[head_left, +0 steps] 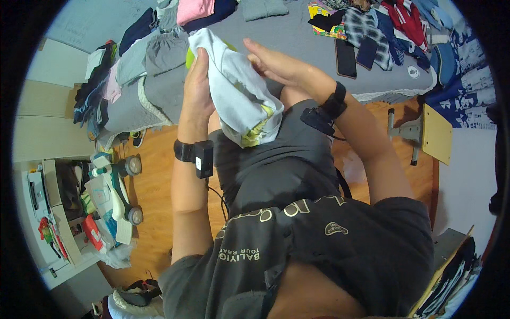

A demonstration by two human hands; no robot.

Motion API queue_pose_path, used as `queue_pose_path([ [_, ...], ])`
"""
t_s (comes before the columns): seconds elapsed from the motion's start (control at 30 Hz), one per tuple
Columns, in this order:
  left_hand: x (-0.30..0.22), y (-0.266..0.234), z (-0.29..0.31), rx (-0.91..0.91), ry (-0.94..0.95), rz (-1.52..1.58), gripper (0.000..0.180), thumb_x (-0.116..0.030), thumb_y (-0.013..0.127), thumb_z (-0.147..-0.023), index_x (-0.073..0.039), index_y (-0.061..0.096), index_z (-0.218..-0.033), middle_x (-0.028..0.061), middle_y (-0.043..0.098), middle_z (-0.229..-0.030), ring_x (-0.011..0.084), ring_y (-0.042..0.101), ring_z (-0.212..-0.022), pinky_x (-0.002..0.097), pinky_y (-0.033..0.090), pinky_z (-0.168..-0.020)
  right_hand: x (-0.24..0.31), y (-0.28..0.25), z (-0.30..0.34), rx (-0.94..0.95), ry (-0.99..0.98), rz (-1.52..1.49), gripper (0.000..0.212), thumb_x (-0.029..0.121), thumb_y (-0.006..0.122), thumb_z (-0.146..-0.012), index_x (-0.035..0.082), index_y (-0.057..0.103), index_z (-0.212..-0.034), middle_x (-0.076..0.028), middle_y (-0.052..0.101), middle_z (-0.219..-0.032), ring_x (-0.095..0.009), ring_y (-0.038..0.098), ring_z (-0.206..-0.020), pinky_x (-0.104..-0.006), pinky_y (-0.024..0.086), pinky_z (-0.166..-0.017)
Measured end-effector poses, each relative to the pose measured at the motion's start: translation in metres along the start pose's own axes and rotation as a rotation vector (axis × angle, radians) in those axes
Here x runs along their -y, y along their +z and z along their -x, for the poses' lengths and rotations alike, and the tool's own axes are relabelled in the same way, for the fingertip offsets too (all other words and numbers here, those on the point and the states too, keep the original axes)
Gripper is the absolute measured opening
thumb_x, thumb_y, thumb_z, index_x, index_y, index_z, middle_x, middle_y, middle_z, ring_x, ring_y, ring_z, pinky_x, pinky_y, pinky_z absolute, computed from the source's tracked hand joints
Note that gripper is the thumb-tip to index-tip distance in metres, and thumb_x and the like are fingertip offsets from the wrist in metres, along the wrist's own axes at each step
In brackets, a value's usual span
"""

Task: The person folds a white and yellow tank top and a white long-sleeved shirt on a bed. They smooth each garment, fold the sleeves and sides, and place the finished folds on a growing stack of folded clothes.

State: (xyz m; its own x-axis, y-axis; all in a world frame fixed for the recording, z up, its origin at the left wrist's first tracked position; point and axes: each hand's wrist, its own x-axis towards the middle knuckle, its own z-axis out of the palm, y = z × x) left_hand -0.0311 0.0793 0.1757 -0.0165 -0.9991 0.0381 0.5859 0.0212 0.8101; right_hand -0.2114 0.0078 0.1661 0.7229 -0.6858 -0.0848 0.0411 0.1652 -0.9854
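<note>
A bunched white garment (234, 87) with yellow-green parts hangs over my lap; its exact kind cannot be made out. My left hand (199, 85) is closed on its left side, thumb lying along the upper part of the cloth and fingers hidden behind. At the opposite edge, my right hand (279, 66) has its fingers curled against the cloth and partly covered by it. The right thumb sticks up, off the fabric. Yellow-green fabric also shows at the garment's top and lower end.
Ahead is a grey-covered bed (303, 48) with folded grey shorts (167, 53), a pink garment (195, 10), a plaid garment (366, 34) and a dark phone (346, 58). A yellow-topped stool (437, 135) stands right. Shelves (64, 207) and a wheeled cart (114, 194) are left.
</note>
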Motion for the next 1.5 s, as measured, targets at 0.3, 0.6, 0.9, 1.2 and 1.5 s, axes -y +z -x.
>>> queue_pose_path([
  [0.3,-0.021,-0.022,-0.014,-0.289,0.109,-0.953,0.035,-0.030,0.057,-0.102,-0.001,0.063,-0.122,0.0105,0.066,-0.111,0.0153,0.058,-0.085,0.0280,0.047,-0.077,0.014,-0.026,0.006,0.176,0.015,-0.281,0.041,0.032,0.063,-0.100,0.000,0.060,-0.126,-0.008,0.068,-0.120,-0.014,0.067,-0.101,-0.0287,0.056,-0.086],
  [0.6,0.045,0.010,0.035,0.082,0.627,-1.391,0.015,-0.011,0.063,-0.089,0.000,0.061,-0.099,0.0165,0.062,-0.094,0.0373,0.061,-0.089,0.0462,0.049,-0.081,0.025,-0.018,-0.007,-0.028,-0.197,-0.286,0.036,0.029,0.059,-0.101,-0.003,0.062,-0.118,-0.010,0.069,-0.111,-0.014,0.067,-0.096,-0.0312,0.055,-0.086],
  [0.9,0.083,-0.067,-0.020,0.160,0.233,-0.451,0.042,-0.030,0.055,-0.098,-0.001,0.058,-0.129,0.0166,0.063,-0.128,0.0313,0.059,-0.121,0.0416,0.049,-0.102,0.032,0.039,0.022,0.164,-0.200,0.153,0.046,0.043,0.056,-0.101,-0.001,0.069,-0.104,-0.003,0.068,-0.085,-0.010,0.060,-0.079,-0.0292,0.051,-0.071],
  [1.2,0.050,-0.045,-0.006,0.354,-0.209,0.248,0.049,-0.028,0.059,-0.100,-0.005,0.048,-0.141,0.0098,0.057,-0.138,0.0223,0.058,-0.123,0.0415,0.046,-0.108,0.038,0.013,0.019,-0.096,-0.590,0.615,0.053,0.048,0.058,-0.098,-0.003,0.067,-0.086,-0.018,0.062,-0.069,-0.027,0.059,-0.062,-0.0404,0.047,-0.062],
  [1.5,-0.048,-0.057,0.046,0.029,0.127,-0.269,0.046,-0.023,0.074,-0.090,-0.010,0.052,-0.129,0.0060,0.062,-0.126,0.0192,0.060,-0.116,0.0383,0.048,-0.101,0.068,-0.066,0.030,-0.620,-0.317,0.356,0.023,0.019,0.067,-0.094,-0.001,0.060,-0.104,-0.009,0.065,-0.085,-0.017,0.064,-0.071,-0.0328,0.051,-0.063],
])
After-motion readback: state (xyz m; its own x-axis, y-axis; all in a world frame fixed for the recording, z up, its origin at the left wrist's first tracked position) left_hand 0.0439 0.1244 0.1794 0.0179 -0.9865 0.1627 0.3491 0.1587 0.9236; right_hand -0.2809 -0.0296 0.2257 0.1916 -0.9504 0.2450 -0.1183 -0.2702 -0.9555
